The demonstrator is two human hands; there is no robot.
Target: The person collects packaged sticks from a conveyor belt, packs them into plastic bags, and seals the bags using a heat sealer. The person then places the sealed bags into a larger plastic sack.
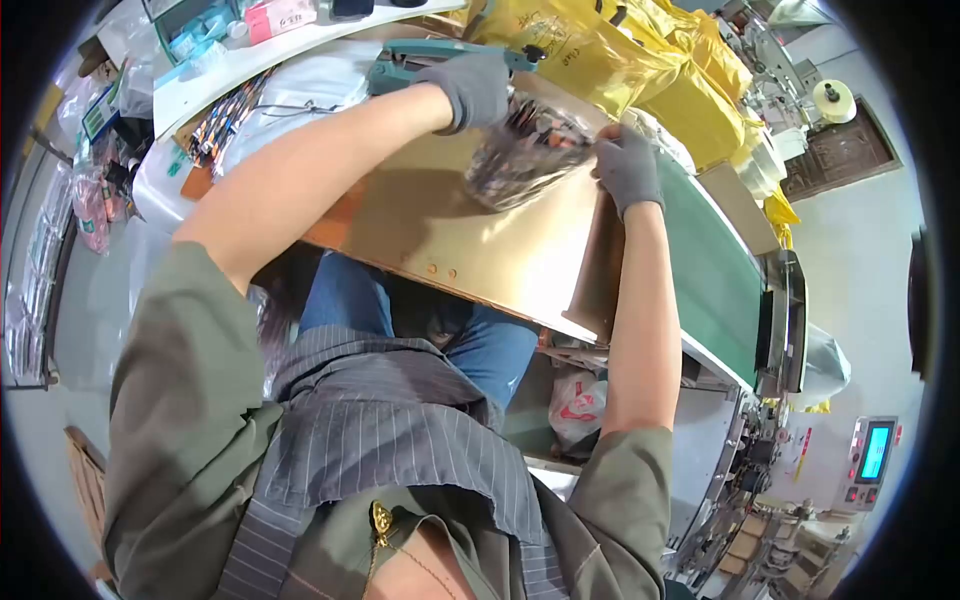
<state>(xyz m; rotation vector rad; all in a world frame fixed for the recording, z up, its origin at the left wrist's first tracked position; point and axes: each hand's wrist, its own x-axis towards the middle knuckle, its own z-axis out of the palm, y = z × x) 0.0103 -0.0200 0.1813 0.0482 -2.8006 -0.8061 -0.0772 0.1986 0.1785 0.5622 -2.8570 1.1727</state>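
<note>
A clear plastic bag [528, 158] full of small dark, orange and white pieces is stretched between my two grey-gloved hands; it is partly blurred. My left hand [476, 92] is closed at the bag's upper left edge, its fingertips partly hidden. At the upper right corner, my right hand [628, 170] pinches the plastic. Just behind my left hand lies a teal long-armed tool [400, 66], which looks like a bag sealer. Beneath the bag is a shiny tan board [410, 215] on the table.
Slender multicoloured items [228, 118] lie at the left beside white plastic sheeting [305, 85]. Large yellow bags [570, 50] crowd the back. A green conveyor-like belt [705, 265] runs along the right. A white shelf [260, 58] borders the back left.
</note>
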